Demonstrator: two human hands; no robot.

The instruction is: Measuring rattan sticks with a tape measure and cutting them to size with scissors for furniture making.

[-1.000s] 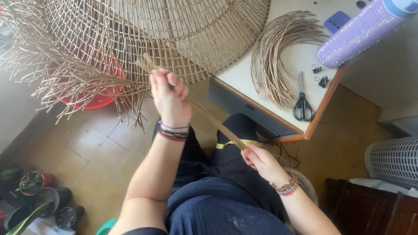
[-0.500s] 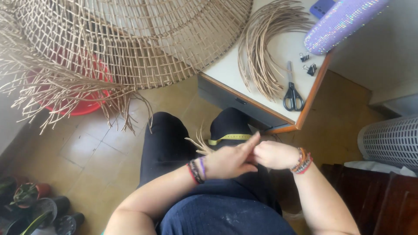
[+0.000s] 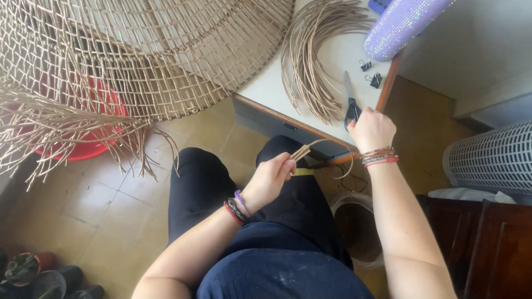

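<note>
Head view: a seated person is seen from above, both hands raised over the lap in the middle of the frame.
Left hand: its grip is pinched shut on the folded end of a cane strand, centre of the frame.
Right hand: it is closed at the desk edge, right of centre, over the handles of the scissors; whether the handles are gripped cannot be told.
Cane strand: it is curved from the left hand towards the desk edge, where its far end is lost from sight.
Woven shade: a large openwork piece is seen at upper left, most of its lattice woven.
Work left: many loose ends are left hanging unwoven at the left edge.
Supply: a bundle of cane is laid unused on the desk, upper centre.
Judged progress: well along, the rim unfinished.
</note>
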